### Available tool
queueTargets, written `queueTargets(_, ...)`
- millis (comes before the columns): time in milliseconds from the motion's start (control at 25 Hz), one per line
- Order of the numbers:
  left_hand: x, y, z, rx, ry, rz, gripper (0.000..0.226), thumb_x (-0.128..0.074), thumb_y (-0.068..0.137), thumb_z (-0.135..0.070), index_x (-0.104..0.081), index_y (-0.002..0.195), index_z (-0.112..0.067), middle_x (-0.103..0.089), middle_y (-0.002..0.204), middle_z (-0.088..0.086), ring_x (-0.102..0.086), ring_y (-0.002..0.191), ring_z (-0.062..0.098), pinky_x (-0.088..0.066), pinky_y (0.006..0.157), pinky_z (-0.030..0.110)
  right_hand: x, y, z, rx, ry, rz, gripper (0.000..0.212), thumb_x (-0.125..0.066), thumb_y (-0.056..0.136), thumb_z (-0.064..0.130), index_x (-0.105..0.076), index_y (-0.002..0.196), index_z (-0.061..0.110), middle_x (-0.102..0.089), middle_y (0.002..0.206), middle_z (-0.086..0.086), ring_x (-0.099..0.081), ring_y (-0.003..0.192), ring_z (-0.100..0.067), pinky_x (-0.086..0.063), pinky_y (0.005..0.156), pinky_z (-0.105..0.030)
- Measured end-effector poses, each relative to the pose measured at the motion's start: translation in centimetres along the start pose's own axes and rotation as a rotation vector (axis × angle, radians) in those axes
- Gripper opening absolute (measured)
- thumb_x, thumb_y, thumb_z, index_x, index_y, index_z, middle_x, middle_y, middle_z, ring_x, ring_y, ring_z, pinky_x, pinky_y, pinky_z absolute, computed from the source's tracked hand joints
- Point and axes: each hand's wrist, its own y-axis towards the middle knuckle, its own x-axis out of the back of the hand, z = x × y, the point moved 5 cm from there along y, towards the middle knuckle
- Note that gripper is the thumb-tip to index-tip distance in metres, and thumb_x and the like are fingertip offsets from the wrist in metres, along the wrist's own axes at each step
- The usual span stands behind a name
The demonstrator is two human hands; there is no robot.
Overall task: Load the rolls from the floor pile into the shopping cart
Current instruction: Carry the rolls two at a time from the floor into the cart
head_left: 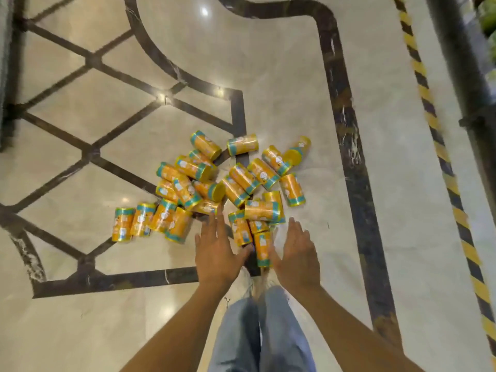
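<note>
Under you is a glossy beige marble floor (pixel 281 76), inlaid with dark stone bands: a diamond lattice (pixel 94 61) on the left and one long curved band (pixel 346 130) on the right. A yellow-and-black striped tape line (pixel 429 103) runs along its right side. Near the floor's middle lies your loose pile of orange cylindrical rolls with teal end bands (pixel 209 189) — most on their sides, several overlapping.

Floor (pixel 281 76): polished cream marble, glossy.
Inlay (pixel 346 124): dark veined stone band, curving at upper centre and running down the right; diamond lattice (pixel 91 63) at left.
Hazard tape (pixel 429 111): yellow-black stripe, right side.
Post (pixel 461 63): dark, blurred, far right.
Light: ceiling-lamp glare spots (pixel 204 11) at upper centre and mid-frame.
</note>
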Motion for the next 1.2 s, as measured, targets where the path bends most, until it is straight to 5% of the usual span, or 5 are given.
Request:
queueTargets(160, -12.5, 7.8, 5.3, 0.062, 0.024, 0.091, 0.101, -0.060, 0.082, -0.058, -0.006, 0.152, -0.009, -0.008, 0.160, 0.010, -0.012, 0.146, 0.027, -0.019, 0.116, 0.045, -13.4, 7.8, -4.7, -0.052, -0.011, 0.202, 0.079, -0.039, 0.097, 0.049, 0.000, 0.153, 0.009, -0.008, 0.161, -0.009, -0.011, 0.147, -0.031, -0.016, 0.117, -0.040)
queueTargets(320, -22.4, 12.6, 9.5, 0.097, -0.008, 0.127, 0.101, -0.061, 0.083, -0.056, -0.004, 0.152, -0.009, -0.006, 0.160, 0.009, -0.011, 0.147, 0.025, -0.018, 0.117, 0.040, -24.2, 13.5, -8.1, -0.091, 0.019, 0.158, 0.080, -0.050, 0.093, 0.048, -0.011, 0.151, 0.009, -0.029, 0.151, -0.015, -0.032, 0.137, -0.033, -0.034, 0.108, -0.043)
queueTargets(560, -31.2, 15.5, 12.4, 0.178, -0.120, 0.082, 0.106, -0.064, 0.083, -0.051, 0.004, 0.151, -0.005, -0.002, 0.160, 0.013, -0.024, 0.142, 0.031, -0.036, 0.105, 0.043, -34.0, 16.2, -10.5, -0.180, 0.127, 0.144, 0.100, -0.065, 0.085, 0.043, 0.002, 0.153, 0.012, -0.028, 0.149, -0.013, -0.042, 0.129, -0.034, -0.044, 0.093, -0.045)
queueTargets(920, -27.2, 13.0, 11.2, 0.205, -0.224, -0.017, 0.089, -0.062, 0.090, -0.032, -0.002, 0.152, -0.009, -0.013, 0.159, 0.010, -0.035, 0.136, 0.031, -0.034, 0.105, 0.040, -29.6, 14.0, -9.2, -0.097, 0.003, 0.100, 0.091, -0.054, 0.091, 0.051, 0.000, 0.152, 0.011, -0.031, 0.146, -0.012, -0.049, 0.123, -0.029, -0.047, 0.093, -0.038)
queueTargets(1200, -11.4, 7.7, 5.5, 0.065, -0.289, -0.135, 0.088, -0.066, 0.087, -0.031, -0.011, 0.152, -0.010, -0.030, 0.153, 0.013, -0.041, 0.132, 0.033, -0.042, 0.097, 0.044, -13.3, 8.0, -2.4, -0.006, 0.114, -0.057, 0.091, -0.059, 0.088, 0.048, -0.007, 0.153, 0.011, -0.043, 0.137, -0.013, -0.057, 0.112, -0.033, -0.049, 0.084, -0.040)
